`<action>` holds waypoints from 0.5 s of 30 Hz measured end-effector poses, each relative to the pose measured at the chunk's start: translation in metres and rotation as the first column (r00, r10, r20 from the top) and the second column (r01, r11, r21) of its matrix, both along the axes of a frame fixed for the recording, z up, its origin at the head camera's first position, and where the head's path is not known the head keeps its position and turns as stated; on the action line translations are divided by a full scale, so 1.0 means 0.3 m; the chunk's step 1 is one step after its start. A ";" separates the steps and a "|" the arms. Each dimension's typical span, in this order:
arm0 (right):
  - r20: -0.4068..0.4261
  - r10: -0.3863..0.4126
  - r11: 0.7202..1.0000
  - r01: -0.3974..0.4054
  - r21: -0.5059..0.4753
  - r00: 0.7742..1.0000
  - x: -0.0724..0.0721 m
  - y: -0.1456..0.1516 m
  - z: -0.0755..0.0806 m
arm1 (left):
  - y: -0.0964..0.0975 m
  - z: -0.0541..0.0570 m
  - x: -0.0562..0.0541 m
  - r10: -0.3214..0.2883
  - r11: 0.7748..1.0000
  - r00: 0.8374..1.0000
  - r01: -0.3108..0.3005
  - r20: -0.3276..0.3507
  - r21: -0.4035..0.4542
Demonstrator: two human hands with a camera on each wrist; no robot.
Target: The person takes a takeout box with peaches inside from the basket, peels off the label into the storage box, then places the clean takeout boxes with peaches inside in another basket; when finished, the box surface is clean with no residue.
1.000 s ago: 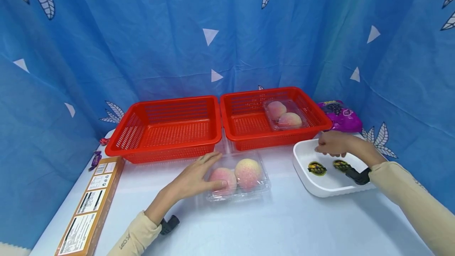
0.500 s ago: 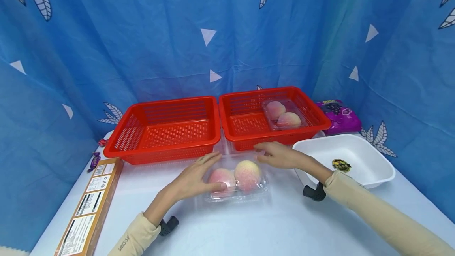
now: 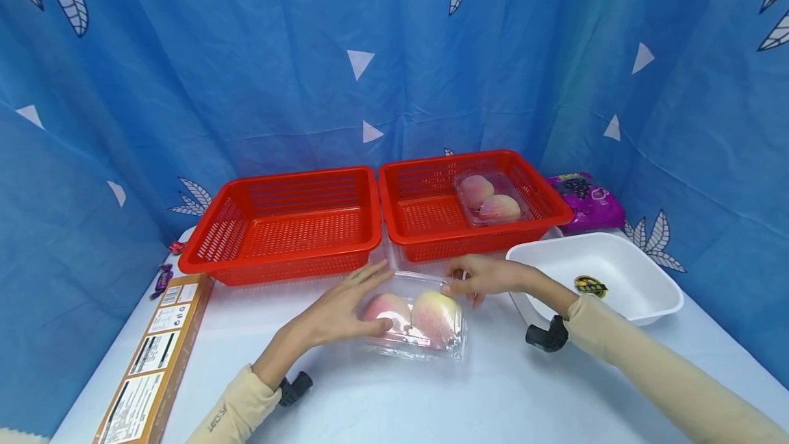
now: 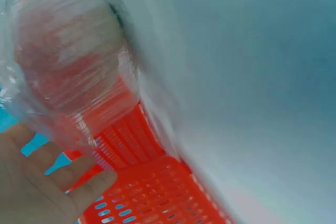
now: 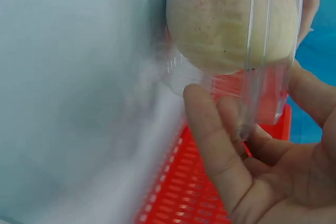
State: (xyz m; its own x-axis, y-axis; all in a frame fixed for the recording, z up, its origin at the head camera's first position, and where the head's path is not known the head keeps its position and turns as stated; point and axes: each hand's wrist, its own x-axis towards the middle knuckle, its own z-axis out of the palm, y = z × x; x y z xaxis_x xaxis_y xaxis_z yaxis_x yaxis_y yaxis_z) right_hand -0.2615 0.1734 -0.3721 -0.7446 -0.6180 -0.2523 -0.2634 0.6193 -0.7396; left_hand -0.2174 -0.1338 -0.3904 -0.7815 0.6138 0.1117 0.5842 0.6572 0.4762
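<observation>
A clear plastic clamshell box (image 3: 407,348) with two pink-and-yellow peaches (image 3: 436,319) is at mid-table, its lid down and its right side tilted up. My left hand (image 3: 345,303) lies at its left end, thumb across the lid over one peach, fingers stretched along the back edge. In the left wrist view those fingers look straight and spread beside the plastic. My right hand (image 3: 481,277) pinches the box's back right corner. The right wrist view shows the plastic rim between its thumb and bent fingers.
Behind stand two red baskets: the left one (image 3: 302,259), and the right one (image 3: 459,247) holding another peach box (image 3: 491,201). A white tub (image 3: 653,314) with a round sticker (image 3: 590,286), a purple bag (image 3: 588,204), a long carton (image 3: 151,362) and two wrapped candies (image 3: 162,281) surround the work area.
My right hand has come left from the white tub to the box and taken hold of its right corner. The box has tilted up on that side. The left hand has barely moved.
</observation>
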 end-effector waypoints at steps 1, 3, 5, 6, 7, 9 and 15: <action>0.023 -0.016 1.000 0.016 -0.011 1.000 0.008 0.011 -0.004 | 0.001 0.006 -0.001 0.001 1.000 1.000 -0.001 -0.008 -0.010; 0.083 -0.040 0.998 0.044 -0.047 0.996 0.027 0.036 -0.010 | -0.001 0.022 -0.006 0.010 1.000 0.998 -0.012 -0.062 -0.025; 0.136 -0.048 0.994 0.060 -0.087 0.990 0.049 0.062 -0.013 | -0.010 0.044 -0.017 0.021 1.000 0.990 -0.023 -0.137 -0.013; 0.155 -0.051 0.992 0.068 -0.104 0.987 0.061 0.076 -0.013 | -0.015 0.056 -0.025 0.030 1.000 0.983 -0.029 -0.182 0.006; 0.171 -0.058 0.990 0.079 -0.119 0.984 0.074 0.090 -0.011 | -0.019 0.066 -0.036 0.042 0.999 0.972 -0.037 -0.231 0.025; 0.188 -0.058 0.984 0.088 -0.155 0.981 0.099 0.117 -0.003 | -0.025 0.086 -0.058 0.073 0.995 0.950 -0.050 -0.304 0.084; 0.200 -0.079 0.963 0.127 -0.239 0.977 0.165 0.204 0.036 | -0.008 0.122 -0.150 0.173 0.980 0.931 -0.128 -0.322 0.155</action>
State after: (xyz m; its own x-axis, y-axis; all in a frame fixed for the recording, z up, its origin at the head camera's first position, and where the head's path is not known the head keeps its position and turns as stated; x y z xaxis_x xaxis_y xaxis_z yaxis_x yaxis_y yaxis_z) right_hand -0.2122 0.2347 -0.3614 -0.7620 -0.6012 -0.2405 -0.0505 0.4255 -0.9035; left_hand -0.2622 -0.1361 -0.3539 -0.7680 0.4549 0.4509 0.6225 0.6957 0.3585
